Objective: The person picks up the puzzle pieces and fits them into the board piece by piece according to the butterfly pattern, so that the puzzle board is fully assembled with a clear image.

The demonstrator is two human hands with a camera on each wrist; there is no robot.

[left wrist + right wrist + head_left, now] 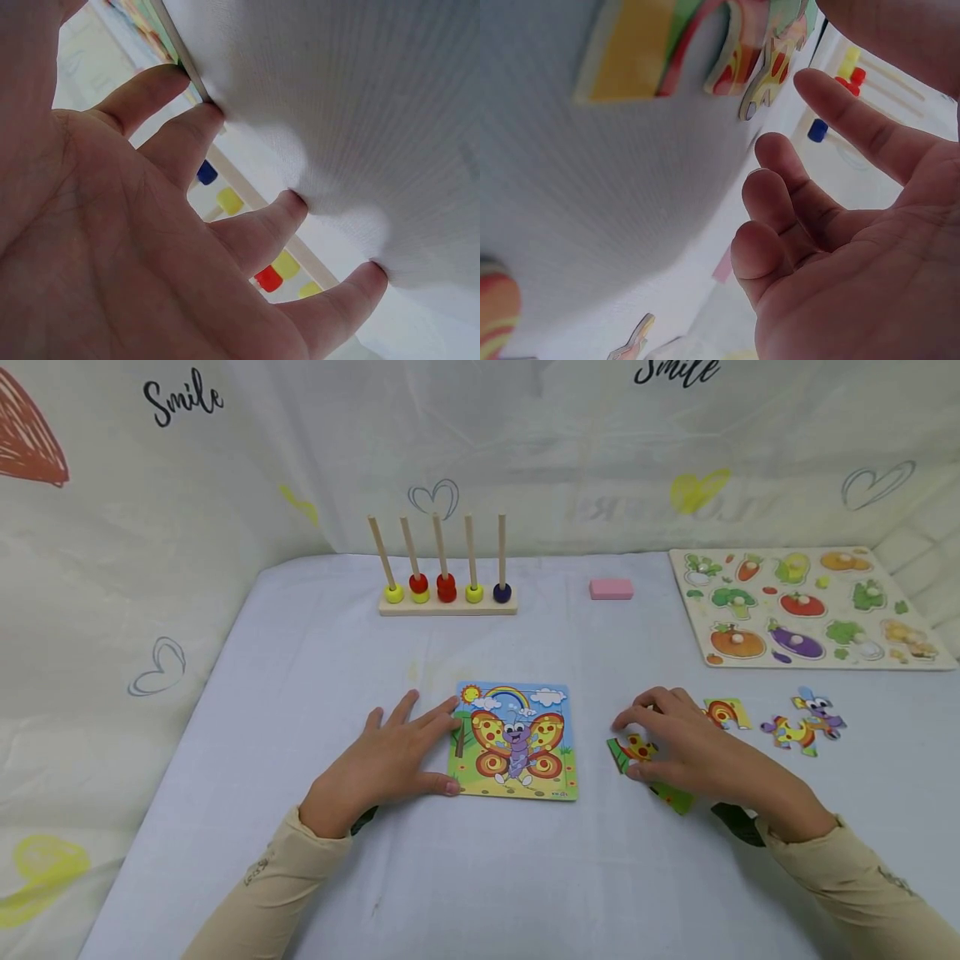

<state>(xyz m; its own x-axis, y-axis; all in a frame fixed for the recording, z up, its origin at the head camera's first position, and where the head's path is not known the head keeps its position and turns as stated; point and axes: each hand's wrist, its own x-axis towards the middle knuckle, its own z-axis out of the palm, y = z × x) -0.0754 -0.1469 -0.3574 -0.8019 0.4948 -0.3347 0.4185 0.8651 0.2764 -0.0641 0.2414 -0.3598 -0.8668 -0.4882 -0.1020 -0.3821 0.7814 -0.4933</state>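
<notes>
A square butterfly puzzle [517,792] lies flat on the white-covered table. Spread out on its left side, my left hand [393,760] touches the puzzle's edge with thumb and fingertips; the left wrist view shows fingertips [367,274] resting on the cloth. My right hand [693,752] hovers over loose puzzle pieces, thumb and index finger apart on either side of a yellow piece with red spots [641,747]. In the right wrist view its other fingers [761,251] bend loosely, holding nothing. A green piece [675,799] is partly hidden beneath this hand.
More loose pieces lie right of my right hand: an orange-and-yellow one [727,712] and a purple-and-yellow group [802,727]. Behind stand a wooden peg stacker [450,603] with coloured beads, a pink block [611,589] and a vegetable peg board [825,664].
</notes>
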